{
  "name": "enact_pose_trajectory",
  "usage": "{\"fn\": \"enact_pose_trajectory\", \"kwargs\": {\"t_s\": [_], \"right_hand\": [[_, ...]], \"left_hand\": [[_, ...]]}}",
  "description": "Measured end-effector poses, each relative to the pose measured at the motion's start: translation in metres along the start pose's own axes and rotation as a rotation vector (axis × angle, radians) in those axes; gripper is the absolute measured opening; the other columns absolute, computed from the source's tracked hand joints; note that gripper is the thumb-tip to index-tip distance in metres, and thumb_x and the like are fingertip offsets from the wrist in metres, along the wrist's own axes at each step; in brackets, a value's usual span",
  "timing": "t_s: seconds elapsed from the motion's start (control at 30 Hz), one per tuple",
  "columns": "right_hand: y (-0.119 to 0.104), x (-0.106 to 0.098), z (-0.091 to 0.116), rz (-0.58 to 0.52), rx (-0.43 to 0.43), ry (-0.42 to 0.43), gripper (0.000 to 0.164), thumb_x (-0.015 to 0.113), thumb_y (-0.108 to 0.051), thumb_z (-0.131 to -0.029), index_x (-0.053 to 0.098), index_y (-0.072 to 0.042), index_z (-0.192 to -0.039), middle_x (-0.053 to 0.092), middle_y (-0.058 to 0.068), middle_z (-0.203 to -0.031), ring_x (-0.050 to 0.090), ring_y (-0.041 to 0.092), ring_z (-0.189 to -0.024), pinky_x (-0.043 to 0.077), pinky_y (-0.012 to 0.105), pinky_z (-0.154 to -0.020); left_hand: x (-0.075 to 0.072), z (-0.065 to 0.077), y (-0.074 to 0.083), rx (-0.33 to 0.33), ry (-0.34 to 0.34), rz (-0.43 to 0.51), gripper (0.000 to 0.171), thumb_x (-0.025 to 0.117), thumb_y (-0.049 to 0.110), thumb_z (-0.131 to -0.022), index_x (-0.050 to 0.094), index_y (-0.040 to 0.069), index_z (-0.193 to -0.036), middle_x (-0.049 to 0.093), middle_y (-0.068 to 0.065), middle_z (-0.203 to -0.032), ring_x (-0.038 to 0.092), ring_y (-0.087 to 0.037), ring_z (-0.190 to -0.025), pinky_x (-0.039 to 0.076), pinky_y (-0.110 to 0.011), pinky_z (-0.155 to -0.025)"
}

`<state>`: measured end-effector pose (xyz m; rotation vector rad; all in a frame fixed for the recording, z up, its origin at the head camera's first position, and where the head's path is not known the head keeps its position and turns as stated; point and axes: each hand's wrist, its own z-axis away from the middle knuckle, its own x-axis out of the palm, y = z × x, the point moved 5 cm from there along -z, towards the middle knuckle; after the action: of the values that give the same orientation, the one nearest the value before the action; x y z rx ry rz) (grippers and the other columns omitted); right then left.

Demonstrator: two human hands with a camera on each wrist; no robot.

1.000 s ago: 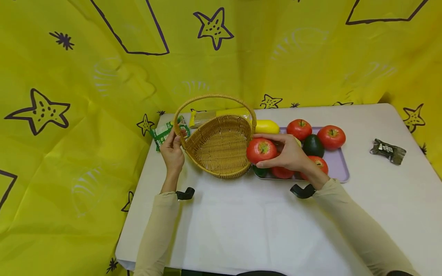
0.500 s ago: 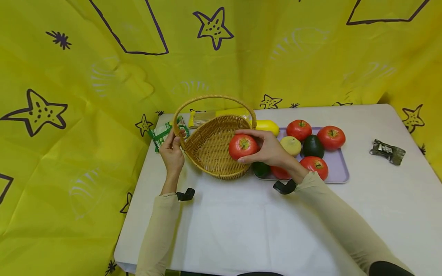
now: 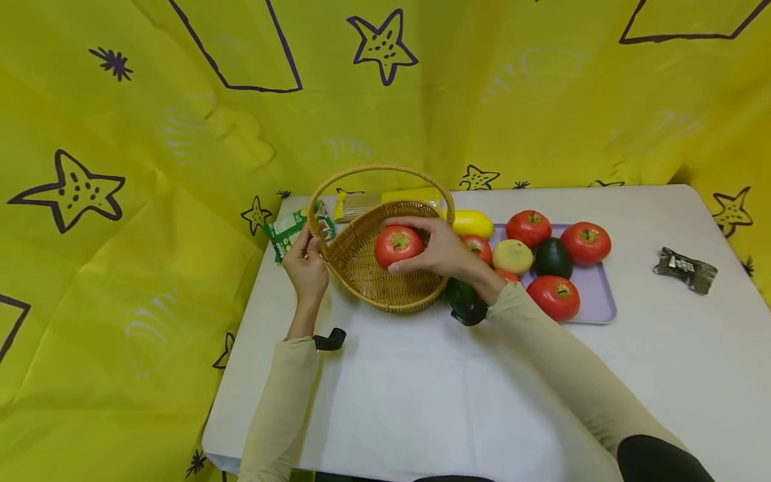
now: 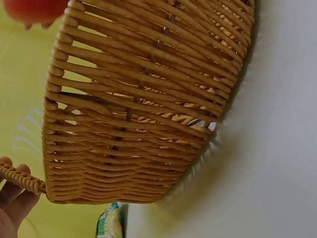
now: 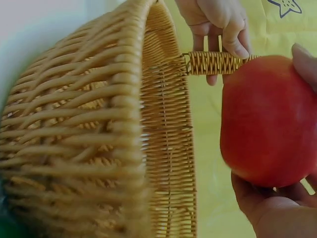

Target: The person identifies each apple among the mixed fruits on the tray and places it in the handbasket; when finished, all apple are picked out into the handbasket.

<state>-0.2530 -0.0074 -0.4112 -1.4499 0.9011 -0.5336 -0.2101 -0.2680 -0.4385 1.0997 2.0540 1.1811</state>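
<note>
A brown wicker basket (image 3: 361,271) with a tall arched handle (image 3: 381,167) stands on the table, nothing visible inside it. My left hand (image 3: 306,271) grips the handle low on its left side; the left wrist view shows fingers (image 4: 22,201) wrapped round the handle beside the woven wall. Above the basket's opening, my right hand (image 3: 442,249) holds a red apple (image 3: 397,248), thumb and fingers on opposite sides. In the right wrist view the apple (image 5: 270,124) is held above the rim level, apart from the weave.
Right of the basket, a lilac tray (image 3: 593,294) bears several red apples (image 3: 554,298), an avocado (image 3: 553,259) and a pale yellow round fruit (image 3: 512,255). Behind lie a yellow fruit (image 3: 472,223), a noodle-like pack (image 3: 361,206) and a green packet (image 3: 288,231). A dark wrapped snack (image 3: 685,270) lies far right.
My right hand has carried the apple leftward from over the tray's edge to over the middle of the basket. My left hand keeps its grip on the handle.
</note>
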Motion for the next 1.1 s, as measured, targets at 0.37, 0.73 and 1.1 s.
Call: {"fn": "enact_pose_trajectory", "kwargs": {"t_s": [0.37, 0.73, 1.1], "right_hand": [[0.011, 0.01, -0.03, 0.021, 0.053, -0.011, 0.08, 0.099, -0.016, -0.073, 0.065, -0.013, -0.146, 0.068, 0.007, -0.139, 0.066, 0.025, -0.123, 0.057, 0.043, -0.106], [0.016, 0.01, -0.054, 0.026, 0.067, 0.017, 0.081, 0.099, -0.012, -0.072, 0.065, -0.013, -0.146, 0.064, 0.01, -0.145, 0.063, 0.029, -0.127, 0.055, 0.047, -0.107], [0.02, 0.008, -0.071, 0.031, 0.127, 0.001, 0.08, 0.1, -0.016, -0.072, 0.066, -0.017, -0.145, 0.065, 0.008, -0.143, 0.064, 0.027, -0.125, 0.056, 0.044, -0.106]], "left_hand": [[0.002, 0.001, 0.014, 0.087, 0.02, -0.162, 0.032, 0.062, -0.011, -0.101, 0.068, -0.01, -0.132, 0.074, -0.031, -0.118, 0.075, -0.045, -0.107, 0.057, -0.013, -0.084], [-0.002, 0.002, 0.018, 0.088, 0.021, -0.164, 0.033, 0.064, -0.006, -0.102, 0.067, -0.009, -0.134, 0.074, -0.03, -0.121, 0.076, -0.042, -0.108, 0.064, -0.038, -0.084], [-0.005, 0.0, 0.009, 0.126, 0.007, -0.169, 0.033, 0.066, -0.005, -0.101, 0.069, -0.004, -0.134, 0.076, -0.027, -0.116, 0.077, -0.039, -0.105, 0.063, -0.053, -0.074]]}}
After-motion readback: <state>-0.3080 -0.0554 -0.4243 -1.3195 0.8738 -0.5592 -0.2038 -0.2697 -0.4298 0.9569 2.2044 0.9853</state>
